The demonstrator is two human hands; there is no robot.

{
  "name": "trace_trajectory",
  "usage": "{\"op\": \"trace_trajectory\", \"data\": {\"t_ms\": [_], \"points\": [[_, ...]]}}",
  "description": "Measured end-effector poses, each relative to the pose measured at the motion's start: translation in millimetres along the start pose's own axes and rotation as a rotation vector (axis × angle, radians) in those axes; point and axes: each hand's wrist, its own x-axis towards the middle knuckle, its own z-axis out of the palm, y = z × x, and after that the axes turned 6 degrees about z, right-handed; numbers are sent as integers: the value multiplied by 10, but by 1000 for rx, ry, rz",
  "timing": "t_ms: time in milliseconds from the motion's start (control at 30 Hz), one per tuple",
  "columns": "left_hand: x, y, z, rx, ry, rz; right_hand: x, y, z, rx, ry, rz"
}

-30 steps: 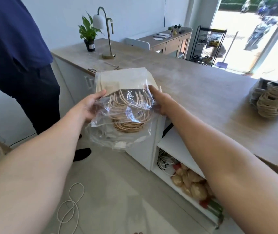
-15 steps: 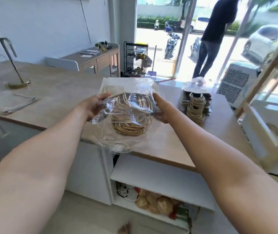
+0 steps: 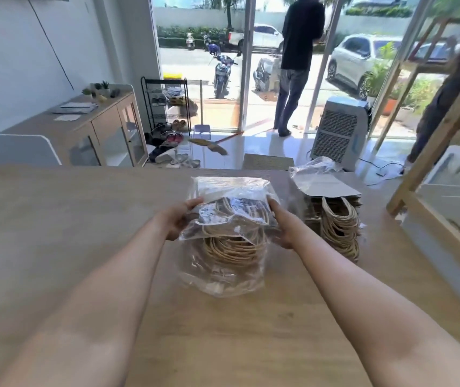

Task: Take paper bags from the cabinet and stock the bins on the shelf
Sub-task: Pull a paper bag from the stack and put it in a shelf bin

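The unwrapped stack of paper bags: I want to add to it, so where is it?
On the wooden counter, right of the plastic-wrapped bundle held between left hand and right hand: the unwrapped stack.

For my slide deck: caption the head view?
Both hands hold a plastic-wrapped pack of paper bags over the wooden counter.

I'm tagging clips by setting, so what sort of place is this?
Probably a small street-front shop: packs of paper bags lie on a long wooden counter, a wooden display shelf stands to the right, and glass doors open onto the street.
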Motion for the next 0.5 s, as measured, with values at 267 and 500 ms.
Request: {"op": "trace_trajectory", "data": {"t_ms": [267,500], "points": [[317,189,-63,263,41,-220,126,-116,103,-266,51,31],[441,818,391,720,316,329,-199,-541,-2,-518,159,-141]]}}
